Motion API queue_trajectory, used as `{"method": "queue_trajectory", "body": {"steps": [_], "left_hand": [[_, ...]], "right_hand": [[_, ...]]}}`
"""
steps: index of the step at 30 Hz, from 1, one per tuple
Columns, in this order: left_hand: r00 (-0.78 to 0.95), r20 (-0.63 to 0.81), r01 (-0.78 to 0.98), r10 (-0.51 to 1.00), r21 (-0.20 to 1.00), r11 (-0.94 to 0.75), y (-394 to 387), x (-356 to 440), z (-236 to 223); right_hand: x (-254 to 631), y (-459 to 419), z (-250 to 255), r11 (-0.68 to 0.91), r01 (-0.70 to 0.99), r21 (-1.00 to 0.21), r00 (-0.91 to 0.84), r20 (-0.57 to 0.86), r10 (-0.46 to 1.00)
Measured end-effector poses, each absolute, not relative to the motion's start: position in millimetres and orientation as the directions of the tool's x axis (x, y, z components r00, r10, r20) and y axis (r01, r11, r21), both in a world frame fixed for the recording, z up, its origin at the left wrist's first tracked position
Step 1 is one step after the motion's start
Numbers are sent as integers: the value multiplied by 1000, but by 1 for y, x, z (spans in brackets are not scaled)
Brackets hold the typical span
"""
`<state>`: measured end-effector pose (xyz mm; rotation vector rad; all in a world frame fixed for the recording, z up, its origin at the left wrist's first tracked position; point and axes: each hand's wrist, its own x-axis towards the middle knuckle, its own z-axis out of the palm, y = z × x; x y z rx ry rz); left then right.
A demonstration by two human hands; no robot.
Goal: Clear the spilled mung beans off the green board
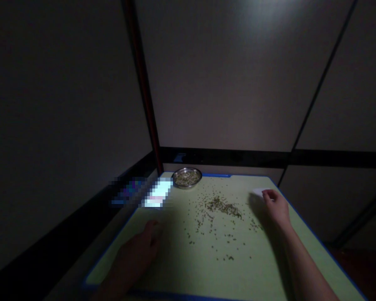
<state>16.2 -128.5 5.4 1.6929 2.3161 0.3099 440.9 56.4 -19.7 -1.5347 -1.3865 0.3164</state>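
Observation:
A pale green mat (188, 271) with a blue edge lies on the table in dim light. Many small greenish seeds (221, 207) are strewn over its middle. A small metal bowl (187, 177) holding more seeds stands at the mat's far edge. My left hand (146, 242) rests on the mat's left part, fingers curled loosely, nothing seen in it. My right hand (275, 205) lies at the mat's far right, fingertips pinched on a small white card (258, 192).
A glowing phone screen (158, 193) lies at the mat's far left corner. Dark frame bars and pale wall panels enclose the table at the back and left. A red upright post (144, 92) rises behind the bowl.

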Motion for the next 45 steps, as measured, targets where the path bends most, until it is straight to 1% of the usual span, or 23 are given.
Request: {"method": "queue_trajectory", "body": {"steps": [3, 7, 9, 14, 20, 21, 23, 24, 26, 27, 28, 30, 33, 34, 36, 37, 38, 40, 42, 43, 45], "left_hand": [[-234, -92, 912, 968, 323, 251, -126, 45, 3], [-110, -48, 887, 993, 447, 120, -118, 77, -4], [-60, -41, 878, 997, 472, 72, -112, 91, -7], [-2, -75, 863, 997, 503, 40, -96, 122, -2], [-11, -46, 828, 999, 559, 35, -86, 130, 17], [-6, -45, 824, 999, 566, 30, -86, 129, 19], [45, -25, 814, 999, 580, -23, -87, 126, 24], [84, -3, 808, 996, 585, -66, -87, 125, 26], [160, 50, 799, 986, 581, -159, -85, 122, 29], [184, 76, 794, 980, 577, -194, -84, 121, 31], [196, 102, 786, 975, 579, -218, -82, 119, 32], [198, 148, 754, 969, 608, -247, -78, 115, 33], [203, 180, 654, 962, 707, -270, -68, 106, 30], [194, 188, 606, 963, 749, -268, -62, 101, 29], [82, 182, 493, 980, 847, -199, -47, 87, 27], [-29, 170, 435, 985, 889, -141, -36, 77, 27], [-190, 95, 368, 977, 930, -19, -25, 67, 28], [-295, -3, 310, 955, 946, 99, -1, 44, 29], [-335, -107, 242, 936, 950, 195, 20, 25, 30], [-347, -140, 215, 927, 951, 224, 29, 17, 30], [-386, -172, 175, 906, 951, 255, 41, 8, 28]], "right_hand": [[440, 55, -18, 161, 594, -788, 309, 408, 859], [439, 54, -17, 168, 583, -795, 311, 410, 858], [438, 54, -17, 174, 576, -799, 312, 412, 856], [437, 53, -15, 187, 562, -806, 314, 416, 853], [426, 46, -6, 244, 541, -805, 263, 438, 860], [418, 41, -2, 267, 538, -800, 231, 444, 866], [394, 28, 8, 341, 532, -775, 112, 463, 879], [380, 19, 14, 419, 524, -742, -17, 482, 876], [350, -2, 29, 581, 483, -655, -306, 496, 813], [335, -12, 36, 643, 449, -620, -454, 461, 762], [323, -21, 44, 679, 424, -600, -562, 414, 716], [303, -33, 56, 703, 418, -575, -663, 336, 669], [290, -34, 63, 705, 463, -538, -691, 279, 667], [290, -31, 63, 704, 484, -519, -687, 273, 673], [295, -21, 59, 693, 527, -492, -668, 263, 696], [300, -14, 56, 678, 542, -497, -650, 265, 712], [307, -4, 53, 659, 550, -513, -625, 271, 732], [323, 20, 47, 613, 557, -560, -560, 293, 775], [342, 51, 41, 576, 602, -553, -490, 315, 813], [350, 68, 38, 555, 637, -535, -444, 334, 831], [364, 100, 33, 473, 758, -448, -346, 338, 875]]}}
